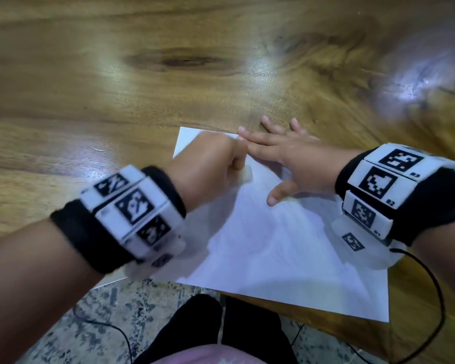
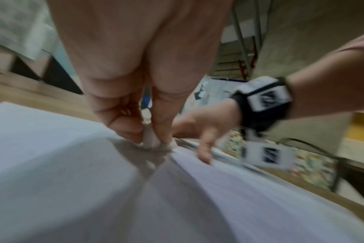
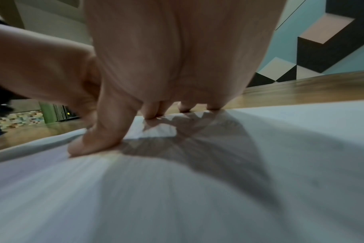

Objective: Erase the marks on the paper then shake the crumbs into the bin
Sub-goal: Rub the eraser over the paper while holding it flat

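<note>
White paper (image 1: pixel 268 248) flat on a wooden table (image 1: pixel 142 88), near corner jutting past the table's front edge; faint pencil marks (image 1: pixel 286 224) barely visible across the sheet, too pale to read. Small white eraser (image 2: pixel 150 139) pinched between thumb and curled fingers of the left hand (image 1: pixel 208 164), tip pressed down on the paper near its far left corner; blurred in the head view (image 1: pixel 244 174). Right hand (image 1: pixel 292 156) spread flat just beside the left, fingers straight and apart, thumb (image 3: pixel 98 131) pressing the sheet, fingertips reaching over the paper's far edge onto the wood. Left wrist and forearm smeared with motion blur, right one sharp. Black bands with white blocks of printed square markers (image 1: pixel 376 179) on both wrists, a thin black cable (image 1: pixel 431 279) looping off the right one. Below the table edge, speckled stone floor (image 1: pixel 111 311), dark trouser legs (image 1: pixel 221 327) and a strip of pink fabric. Bright glare patch on the wood at far right. No bin in any view.
</note>
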